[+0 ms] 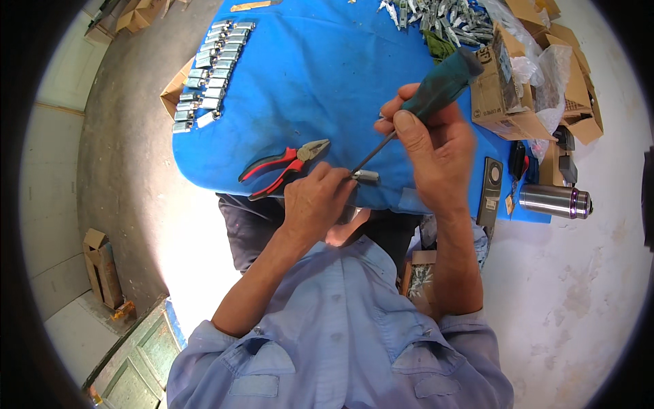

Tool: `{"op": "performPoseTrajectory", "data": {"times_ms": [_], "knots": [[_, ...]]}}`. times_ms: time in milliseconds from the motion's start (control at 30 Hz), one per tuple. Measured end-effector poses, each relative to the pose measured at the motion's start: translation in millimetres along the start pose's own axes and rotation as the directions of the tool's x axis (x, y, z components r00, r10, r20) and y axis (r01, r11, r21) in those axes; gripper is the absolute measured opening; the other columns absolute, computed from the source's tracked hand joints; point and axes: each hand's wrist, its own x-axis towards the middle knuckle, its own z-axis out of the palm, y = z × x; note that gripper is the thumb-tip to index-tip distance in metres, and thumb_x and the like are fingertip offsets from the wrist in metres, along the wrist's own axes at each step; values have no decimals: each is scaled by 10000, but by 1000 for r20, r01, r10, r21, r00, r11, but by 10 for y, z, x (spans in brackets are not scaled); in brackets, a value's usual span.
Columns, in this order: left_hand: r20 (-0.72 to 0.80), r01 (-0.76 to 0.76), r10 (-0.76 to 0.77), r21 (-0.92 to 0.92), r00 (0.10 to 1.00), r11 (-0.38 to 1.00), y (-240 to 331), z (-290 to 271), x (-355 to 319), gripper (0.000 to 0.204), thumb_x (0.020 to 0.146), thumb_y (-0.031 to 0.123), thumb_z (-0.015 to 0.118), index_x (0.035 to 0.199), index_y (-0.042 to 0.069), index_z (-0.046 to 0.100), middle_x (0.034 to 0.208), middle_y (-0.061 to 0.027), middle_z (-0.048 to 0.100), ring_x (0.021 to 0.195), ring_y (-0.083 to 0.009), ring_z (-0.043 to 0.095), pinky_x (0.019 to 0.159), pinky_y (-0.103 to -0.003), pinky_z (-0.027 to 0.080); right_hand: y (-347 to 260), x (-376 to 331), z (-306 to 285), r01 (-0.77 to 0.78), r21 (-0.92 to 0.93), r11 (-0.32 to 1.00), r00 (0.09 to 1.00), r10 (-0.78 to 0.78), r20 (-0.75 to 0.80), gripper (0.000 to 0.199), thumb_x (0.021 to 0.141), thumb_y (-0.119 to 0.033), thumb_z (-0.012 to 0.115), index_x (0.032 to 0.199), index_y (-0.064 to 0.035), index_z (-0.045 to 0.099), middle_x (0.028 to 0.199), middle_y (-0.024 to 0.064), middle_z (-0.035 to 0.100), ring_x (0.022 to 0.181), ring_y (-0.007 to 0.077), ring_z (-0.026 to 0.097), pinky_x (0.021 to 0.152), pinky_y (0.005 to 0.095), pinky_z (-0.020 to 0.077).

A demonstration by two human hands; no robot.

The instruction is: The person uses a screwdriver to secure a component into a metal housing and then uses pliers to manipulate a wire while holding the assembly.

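My right hand (439, 153) holds a screwdriver (439, 85) by its dark green handle, thumb laid along it. The thin shaft slants down to the left, and its tip ends by the fingertips of my left hand (313, 204). Those fingers are pinched together at the table's front edge on a small silvery metal fitting (366, 176), which pokes out to their right. Part of the fitting is hidden behind the fingers, so where exactly the tip touches cannot be made out. Just beyond my left hand lie red-and-black pliers (293, 163), jaws pointing up to the right.
Rows of similar metal fittings (214, 75) line the left side of the blue-covered table (300, 82). Loose metal parts (453, 24) are heaped at the far right. Open cardboard boxes (501, 102), a flat metal plate (490, 191) and a steel flask (555, 201) are on the right.
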Motion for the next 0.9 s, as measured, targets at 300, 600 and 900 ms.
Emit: {"op": "performPoseTrajectory", "data": {"times_ms": [300, 600, 900], "knots": [[-47, -15, 15, 7, 999, 1000, -1, 32, -3, 146, 871, 173, 859, 945, 83, 772, 802, -36, 660, 604, -225, 671, 541, -363, 504, 29, 16, -4, -10, -50, 999, 1000, 9, -11, 355, 1007, -138, 755, 1268, 53, 611, 1061, 119, 734, 941, 182, 741, 829, 315, 596], [-52, -20, 20, 13, 998, 1000, -3, 42, -5, 143, 871, 175, 859, 937, 87, 769, 799, -33, 659, 603, -221, 671, 536, -362, 501, 65, 28, -7, -11, -60, 998, 1000, 10, -11, 345, 1016, -144, 737, 1264, 58, 609, 1062, 119, 723, 937, 183, 737, 839, 316, 594], [-57, -21, 22, 12, 998, 1000, 8, 38, -6, 140, 874, 169, 855, 951, 90, 769, 798, -33, 659, 605, -221, 670, 541, -360, 501, 70, 46, -33, -46, -84, 995, 998, 50, 44, 310, 1002, -112, 727, 1239, 50, 613, 1039, 117, 726, 929, 172, 736, 845, 313, 592]]}}
